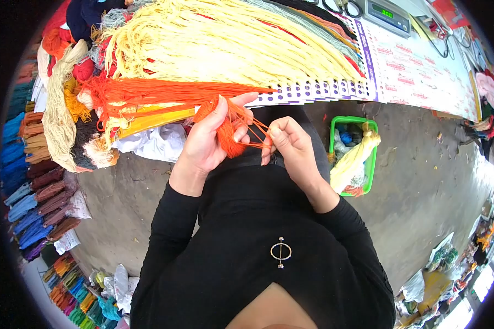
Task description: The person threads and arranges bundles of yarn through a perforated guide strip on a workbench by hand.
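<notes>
An orange skein of thread (231,143) lies across my left hand (207,134), its fingers curled round the bundle with the thumb up. My right hand (290,141) is closed in a pinch on several orange strands (256,134), which run taut from the skein. Just beyond my hands, long orange threads (164,90) stretch over the table edge. Their right end meets a white card strip with punched holes (313,90). Pale yellow threads (203,41) cover most of the table behind them.
A digital scale (388,15) stands at the back right, by printed paper sheets (411,66). On the floor at right is a green basket (372,170) holding yellow thread. Bundles of coloured yarn (44,197) are stacked at left. White plastic (156,143) hangs below the table edge.
</notes>
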A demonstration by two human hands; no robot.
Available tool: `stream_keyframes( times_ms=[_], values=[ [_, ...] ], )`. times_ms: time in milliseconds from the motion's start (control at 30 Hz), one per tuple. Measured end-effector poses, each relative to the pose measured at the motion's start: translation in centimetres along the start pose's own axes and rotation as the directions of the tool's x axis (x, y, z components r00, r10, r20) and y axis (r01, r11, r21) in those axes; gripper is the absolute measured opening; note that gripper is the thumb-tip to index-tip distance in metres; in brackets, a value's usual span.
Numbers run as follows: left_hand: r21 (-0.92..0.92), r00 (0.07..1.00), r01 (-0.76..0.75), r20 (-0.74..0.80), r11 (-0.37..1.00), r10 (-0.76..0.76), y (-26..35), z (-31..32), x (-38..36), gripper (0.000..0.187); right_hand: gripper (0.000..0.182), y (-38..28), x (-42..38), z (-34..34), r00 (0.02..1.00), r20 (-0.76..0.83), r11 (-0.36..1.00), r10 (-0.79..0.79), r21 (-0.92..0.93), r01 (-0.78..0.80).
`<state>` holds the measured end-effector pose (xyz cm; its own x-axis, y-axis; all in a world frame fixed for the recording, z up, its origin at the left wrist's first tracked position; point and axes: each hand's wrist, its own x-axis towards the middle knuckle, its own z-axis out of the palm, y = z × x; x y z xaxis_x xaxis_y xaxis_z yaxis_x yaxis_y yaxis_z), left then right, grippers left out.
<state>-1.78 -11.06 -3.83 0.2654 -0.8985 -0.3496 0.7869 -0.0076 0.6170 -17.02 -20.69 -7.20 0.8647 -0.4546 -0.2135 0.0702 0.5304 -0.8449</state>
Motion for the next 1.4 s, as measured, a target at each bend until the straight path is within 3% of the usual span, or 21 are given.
stream_keyframes(
  times_ms=[167, 267, 500, 767, 933, 1300, 1400],
  values=[
    [0.046, 0.999, -0.020, -0.028, 0.999, 0.022, 0.0, 0.3, 0.1, 0.054, 0.019, -0.4, 0.0, -0.1, 0.998, 0.012, 0.998, 0.061, -0.008, -0.061],
    [0.119, 0.996, -0.038, -0.074, 0.992, 0.047, -0.1, 0.6, 0.0, 0.053, 0.017, -0.4, -0.1, -0.2, 0.994, 0.033, 0.988, 0.108, -0.115, -0.104],
    [0.208, 0.979, -0.093, -0.161, 0.974, 0.128, -0.5, 0.1, 0.3, 0.047, 0.016, -0.4, -0.3, 0.1, 1.000, -0.013, 0.994, 0.004, -0.107, -0.006],
    [0.095, 0.983, -0.029, -0.177, 0.995, 0.046, 0.0, 1.0, -0.3, 0.039, 0.017, -0.1, -0.5, 0.1, 1.000, -0.023, 0.993, -0.021, -0.115, 0.018],
    [0.236, 0.979, 0.002, -0.197, 0.972, 0.045, -0.7, 1.2, -0.4, 0.033, 0.018, -0.8, -0.6, 0.3, 0.988, 0.030, 0.986, 0.150, -0.084, -0.147],
    [0.281, 0.957, -0.115, -0.227, 0.953, 0.183, -1.2, 0.9, -0.2, 0.034, 0.018, -0.1, -0.9, 0.4, 0.998, -0.056, 0.988, -0.026, -0.154, 0.017],
    [0.294, 0.956, -0.118, -0.226, 0.948, 0.189, -1.1, 1.6, -0.2, 0.034, 0.016, -0.6, -0.8, 0.4, 0.996, 0.007, 0.985, 0.093, -0.147, -0.091]
  ],
)
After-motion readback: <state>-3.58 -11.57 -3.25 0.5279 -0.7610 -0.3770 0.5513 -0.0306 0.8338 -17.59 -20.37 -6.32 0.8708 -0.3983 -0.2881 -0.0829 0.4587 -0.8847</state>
